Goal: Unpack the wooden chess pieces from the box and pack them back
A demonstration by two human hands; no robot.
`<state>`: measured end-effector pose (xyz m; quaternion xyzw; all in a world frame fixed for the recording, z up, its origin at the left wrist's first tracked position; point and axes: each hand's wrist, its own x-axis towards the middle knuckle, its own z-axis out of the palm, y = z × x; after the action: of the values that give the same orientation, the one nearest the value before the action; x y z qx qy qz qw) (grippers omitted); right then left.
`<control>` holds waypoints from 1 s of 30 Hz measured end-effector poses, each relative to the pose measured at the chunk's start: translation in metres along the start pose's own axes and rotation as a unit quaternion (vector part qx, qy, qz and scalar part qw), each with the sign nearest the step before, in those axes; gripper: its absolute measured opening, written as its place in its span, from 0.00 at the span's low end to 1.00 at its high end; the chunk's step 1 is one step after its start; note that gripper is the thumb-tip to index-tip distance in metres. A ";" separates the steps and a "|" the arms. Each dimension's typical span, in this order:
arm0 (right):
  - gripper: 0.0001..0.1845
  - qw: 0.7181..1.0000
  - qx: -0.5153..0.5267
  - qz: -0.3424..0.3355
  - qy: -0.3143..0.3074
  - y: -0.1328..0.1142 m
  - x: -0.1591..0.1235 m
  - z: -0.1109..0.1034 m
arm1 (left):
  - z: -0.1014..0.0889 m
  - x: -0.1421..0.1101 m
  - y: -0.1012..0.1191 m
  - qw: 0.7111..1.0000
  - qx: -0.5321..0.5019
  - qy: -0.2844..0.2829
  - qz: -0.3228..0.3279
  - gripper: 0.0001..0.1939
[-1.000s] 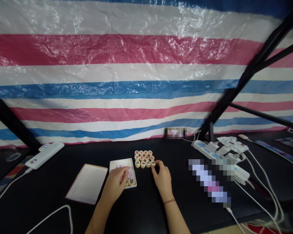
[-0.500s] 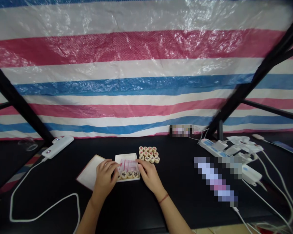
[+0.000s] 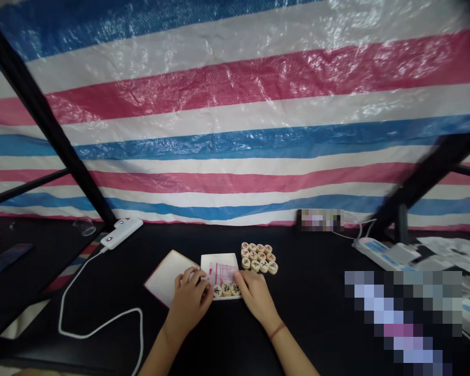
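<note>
A shallow white box [image 3: 219, 258] lies on the black table, with a clear plastic bag [image 3: 224, 272] with pink printing inside. Round Chinese chess pieces [image 3: 226, 289] stand in a row along its near side. My left hand [image 3: 191, 297] is closed at the box's left edge, fingers bent; its thumb is beside the leftmost pieces and hides part of the row. At the right edge, my right hand [image 3: 257, 295] grips the side wall, fingertips near the rim. An opened lid [image 3: 168, 274], white inside, lies partly under my left hand.
Several more chess pieces [image 3: 258, 257] stand in rows right of the box. A white power strip [image 3: 122, 233] with a cable lies at the left, another power strip [image 3: 379, 253] at the right. Black frame bars [image 3: 50, 130] rise before a striped tarp [image 3: 235, 177].
The view has turned left, so the box and pieces appear farther right. My left hand's fingers have shifted slightly at the box's left edge; my right hand stays at its right edge.
</note>
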<state>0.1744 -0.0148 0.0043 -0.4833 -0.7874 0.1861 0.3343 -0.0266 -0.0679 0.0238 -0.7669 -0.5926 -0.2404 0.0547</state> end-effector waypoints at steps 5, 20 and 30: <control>0.26 1.000 -0.002 0.004 0.001 0.000 0.000 0.001 | -0.006 -0.001 0.003 0.999 -0.022 -0.020 0.011 0.05; 0.16 0.989 0.034 -0.087 0.115 -0.007 -0.009 0.000 | -0.004 0.039 0.025 0.961 -0.268 0.000 -0.063 0.06; 0.13 0.981 0.036 -0.001 0.192 0.010 -0.008 -0.006 | 0.030 0.051 0.021 0.882 -0.448 0.068 -0.129 0.10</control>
<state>0.1878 -0.0172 -0.0004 -0.4971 -0.7013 0.1180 0.4971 0.0113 -0.0175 0.0239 -0.6086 -0.5102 -0.5362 -0.2859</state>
